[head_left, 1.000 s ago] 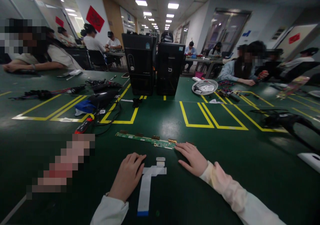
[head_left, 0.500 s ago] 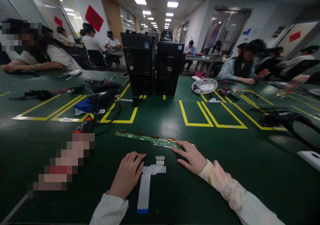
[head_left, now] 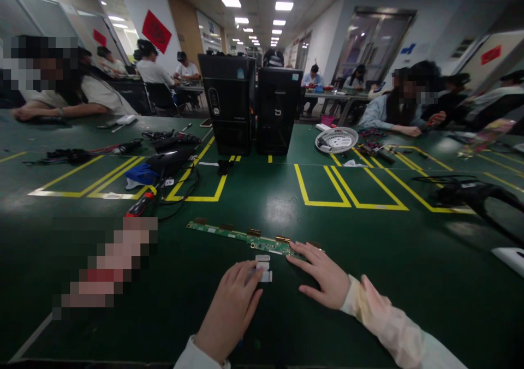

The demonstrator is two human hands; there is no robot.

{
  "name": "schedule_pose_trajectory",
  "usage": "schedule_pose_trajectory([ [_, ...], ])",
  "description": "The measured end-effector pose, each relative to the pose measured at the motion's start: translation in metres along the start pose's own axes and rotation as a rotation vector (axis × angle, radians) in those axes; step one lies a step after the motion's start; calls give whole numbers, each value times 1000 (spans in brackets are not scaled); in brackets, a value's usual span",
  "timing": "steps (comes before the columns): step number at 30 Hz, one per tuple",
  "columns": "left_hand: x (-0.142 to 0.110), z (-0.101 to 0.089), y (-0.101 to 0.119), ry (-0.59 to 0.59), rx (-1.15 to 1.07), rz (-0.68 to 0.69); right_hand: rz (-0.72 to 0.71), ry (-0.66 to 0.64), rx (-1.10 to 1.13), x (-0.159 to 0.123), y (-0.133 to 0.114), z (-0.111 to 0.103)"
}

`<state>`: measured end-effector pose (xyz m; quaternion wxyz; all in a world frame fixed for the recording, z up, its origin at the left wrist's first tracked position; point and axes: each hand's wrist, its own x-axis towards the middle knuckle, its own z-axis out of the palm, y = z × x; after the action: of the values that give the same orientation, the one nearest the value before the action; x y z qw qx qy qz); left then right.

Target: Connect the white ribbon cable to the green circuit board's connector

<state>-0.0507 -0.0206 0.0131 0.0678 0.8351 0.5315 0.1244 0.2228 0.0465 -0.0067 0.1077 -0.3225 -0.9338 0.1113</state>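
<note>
A white flat ribbon cable (head_left: 267, 277) lies on the green table, its connector end facing away from me. My left hand (head_left: 231, 306) is laid over it, palm down with fingers stretched out, fingertips at the cable near the connector. The cable's long tail is hidden under that hand. Just beyond is a long, narrow green circuit board (head_left: 229, 236) with several copper-coloured tabs along its far edge. On the board's right part rest the fingertips of my right hand (head_left: 325, 276), fingers spread and thumb apart. Neither hand grips anything.
Two black computer towers (head_left: 274, 112) stand ahead. A white basket (head_left: 336, 140) and loose wires sit to the right of them. Left are black cables and a dark device (head_left: 170, 162); at far right, a black curved object (head_left: 466, 194). Other people sit around the table. Yellow tape (head_left: 327, 203) marks the tabletop.
My left hand has moved right, from beside the ribbon cable to over it. My right hand has come slightly nearer to me, and the board's right part has shifted nearer too.
</note>
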Motion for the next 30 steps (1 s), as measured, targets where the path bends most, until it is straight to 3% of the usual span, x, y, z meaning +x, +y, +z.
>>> schedule_pose_trajectory([
  [8,-2,11,14,-48,11,109,-81,-24,66,3,12,-6],
  [15,-2,11,26,-37,-28,79,-157,92,42,8,20,-9],
  [23,5,20,41,12,66,69,61,177,-103,10,-3,-1],
  [30,7,20,44,93,133,37,78,163,-125,11,-9,1],
])
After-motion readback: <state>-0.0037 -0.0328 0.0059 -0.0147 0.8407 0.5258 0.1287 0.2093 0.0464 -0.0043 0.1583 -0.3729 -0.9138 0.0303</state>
